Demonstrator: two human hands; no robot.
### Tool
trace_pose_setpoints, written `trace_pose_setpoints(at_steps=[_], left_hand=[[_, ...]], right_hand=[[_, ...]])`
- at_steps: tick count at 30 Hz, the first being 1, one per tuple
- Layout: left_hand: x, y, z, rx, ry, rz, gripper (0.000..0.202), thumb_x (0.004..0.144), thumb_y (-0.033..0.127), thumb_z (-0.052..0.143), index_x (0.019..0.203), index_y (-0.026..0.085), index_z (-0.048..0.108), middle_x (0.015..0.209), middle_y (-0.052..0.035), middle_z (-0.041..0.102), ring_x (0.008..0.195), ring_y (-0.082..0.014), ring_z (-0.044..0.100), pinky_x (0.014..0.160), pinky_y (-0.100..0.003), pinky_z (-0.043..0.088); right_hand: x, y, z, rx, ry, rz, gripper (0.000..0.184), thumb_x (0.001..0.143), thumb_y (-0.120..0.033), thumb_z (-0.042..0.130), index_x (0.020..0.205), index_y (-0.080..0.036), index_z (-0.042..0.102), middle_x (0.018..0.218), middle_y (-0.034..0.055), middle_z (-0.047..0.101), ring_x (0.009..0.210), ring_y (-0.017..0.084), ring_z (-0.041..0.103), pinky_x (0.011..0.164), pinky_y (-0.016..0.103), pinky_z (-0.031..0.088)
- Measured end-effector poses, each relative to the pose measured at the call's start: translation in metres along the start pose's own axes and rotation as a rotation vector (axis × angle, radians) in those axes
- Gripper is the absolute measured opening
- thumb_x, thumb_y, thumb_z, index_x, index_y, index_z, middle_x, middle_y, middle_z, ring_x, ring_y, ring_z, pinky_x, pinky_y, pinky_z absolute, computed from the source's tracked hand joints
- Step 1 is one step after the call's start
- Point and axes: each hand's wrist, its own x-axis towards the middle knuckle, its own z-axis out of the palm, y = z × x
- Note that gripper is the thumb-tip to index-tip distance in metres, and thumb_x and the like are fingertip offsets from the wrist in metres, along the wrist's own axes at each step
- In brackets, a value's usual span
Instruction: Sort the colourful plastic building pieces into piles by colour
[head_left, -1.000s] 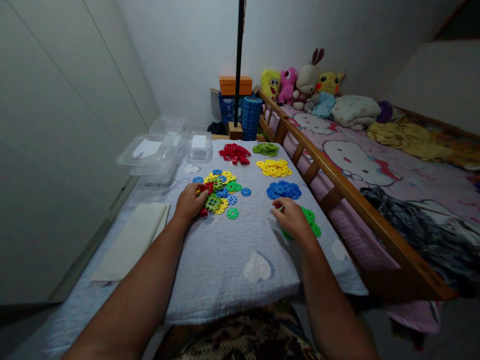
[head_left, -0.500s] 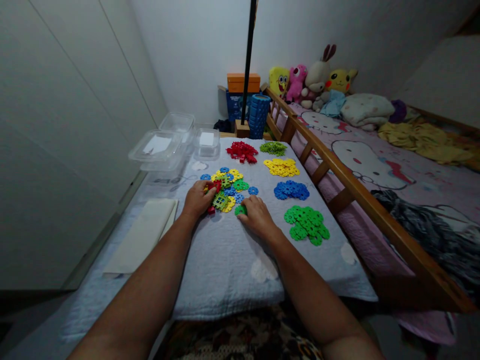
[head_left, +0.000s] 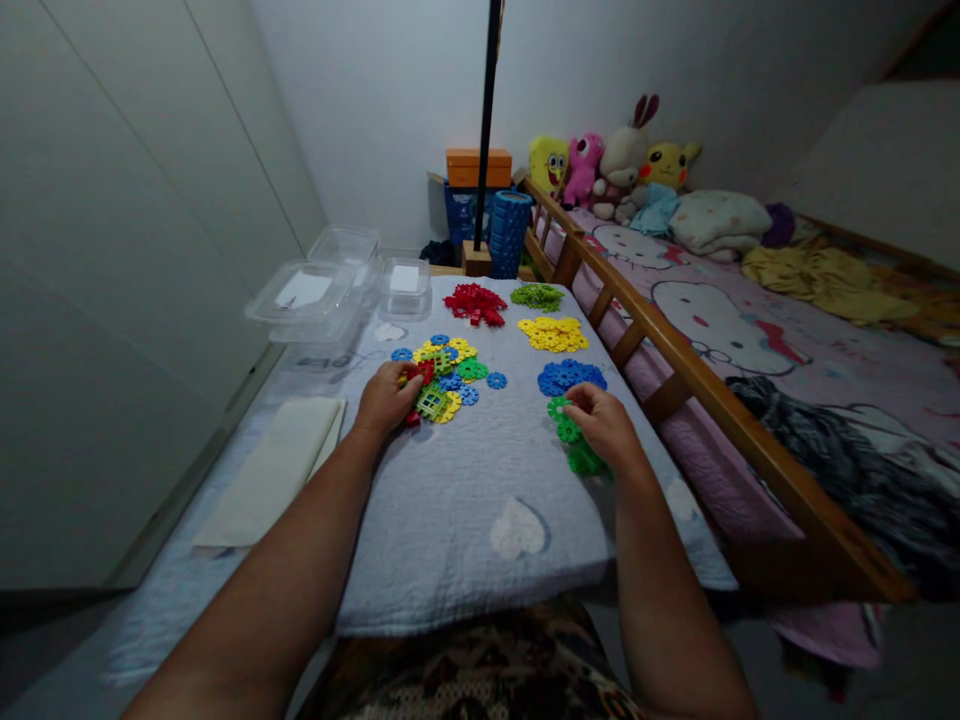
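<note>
My right hand (head_left: 609, 425) is closed, thumb and fingers pinching a green snowflake disc (head_left: 559, 408) over the green disc pile (head_left: 585, 460), which the hand partly hides. My left hand (head_left: 386, 398) curls around the left side of a mixed heap, its fingertips closed at a red building block (head_left: 426, 372). In that heap lie yellow discs (head_left: 448, 407), blue discs (head_left: 450, 381), a green disc (head_left: 472, 370) and light-green window-shaped pieces (head_left: 431, 402). A single blue disc (head_left: 496, 381) lies just to the right of the heap.
Sorted piles of blue discs (head_left: 571, 376), yellow discs (head_left: 553, 334), light-green pieces (head_left: 537, 297) and red blocks (head_left: 475, 303) lie farther back. Clear plastic boxes (head_left: 300, 300) stand at the back left, beyond a folded cream cloth (head_left: 274, 470). A wooden bed rail (head_left: 667, 385) borders the right side.
My right hand has moved right with a green disc, from beside the mixed heap to the green pile. My left hand has stayed at the heap. The view has shifted slightly.
</note>
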Motion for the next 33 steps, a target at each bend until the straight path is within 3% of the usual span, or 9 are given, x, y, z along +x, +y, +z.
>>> trace_pose_setpoints(at_steps=[5, 12, 20, 26, 30, 33], left_hand=[[0.000, -0.001, 0.001, -0.003, -0.003, 0.006, 0.033, 0.086, 0.043, 0.055, 0.105, 0.021, 0.071, 0.114, -0.0107, 0.071, 0.111, -0.0282, 0.064, 0.103, -0.041, 0.050], [0.000, -0.001, 0.000, -0.006, -0.003, 0.002, 0.033, 0.086, 0.044, 0.055, 0.105, 0.022, 0.071, 0.114, -0.0099, 0.071, 0.111, -0.0277, 0.065, 0.102, -0.040, 0.050], [-0.001, 0.002, -0.001, -0.011, -0.014, 0.001, 0.035, 0.086, 0.043, 0.054, 0.106, 0.020, 0.071, 0.115, -0.0115, 0.071, 0.111, -0.0284, 0.064, 0.102, -0.042, 0.050], [-0.001, 0.001, -0.001, -0.019, -0.011, -0.006, 0.034, 0.086, 0.043, 0.055, 0.107, 0.020, 0.071, 0.114, -0.0105, 0.071, 0.109, -0.0272, 0.065, 0.101, -0.040, 0.051], [-0.001, 0.000, -0.001, -0.012, -0.006, 0.010, 0.034, 0.086, 0.043, 0.055, 0.106, 0.020, 0.070, 0.113, -0.0107, 0.071, 0.109, -0.0278, 0.065, 0.101, -0.041, 0.050], [-0.001, 0.001, -0.002, -0.014, -0.009, 0.015, 0.034, 0.087, 0.043, 0.054, 0.106, 0.020, 0.070, 0.115, -0.0113, 0.071, 0.110, -0.0280, 0.065, 0.102, -0.042, 0.050]], right_hand=[[-0.012, 0.013, -0.021, -0.081, -0.066, 0.023, 0.013, 0.076, -0.032, 0.057, 0.079, -0.023, 0.065, 0.072, 0.0001, 0.064, 0.070, 0.018, 0.059, 0.066, 0.029, 0.041], [-0.012, 0.017, -0.006, -0.189, -0.157, -0.027, 0.011, 0.077, -0.024, 0.055, 0.076, -0.023, 0.065, 0.074, 0.0013, 0.068, 0.075, 0.019, 0.060, 0.069, 0.029, 0.043], [-0.010, 0.023, 0.001, -0.576, -0.062, -0.025, 0.015, 0.082, -0.021, 0.063, 0.085, -0.023, 0.077, 0.100, 0.0101, 0.069, 0.099, 0.028, 0.057, 0.089, 0.040, 0.040], [0.007, -0.012, 0.018, -0.652, -0.107, -0.075, 0.026, 0.090, -0.026, 0.062, 0.111, -0.024, 0.077, 0.116, 0.0127, 0.067, 0.109, 0.031, 0.053, 0.092, 0.041, 0.038], [0.029, -0.043, 0.045, -0.654, -0.226, -0.174, 0.030, 0.095, -0.030, 0.058, 0.119, -0.022, 0.074, 0.122, 0.0141, 0.065, 0.115, 0.033, 0.051, 0.095, 0.042, 0.038], [0.046, -0.053, 0.072, -0.670, -0.262, -0.190, 0.034, 0.096, -0.025, 0.053, 0.125, -0.021, 0.072, 0.130, 0.0158, 0.062, 0.119, 0.034, 0.050, 0.097, 0.044, 0.039]])
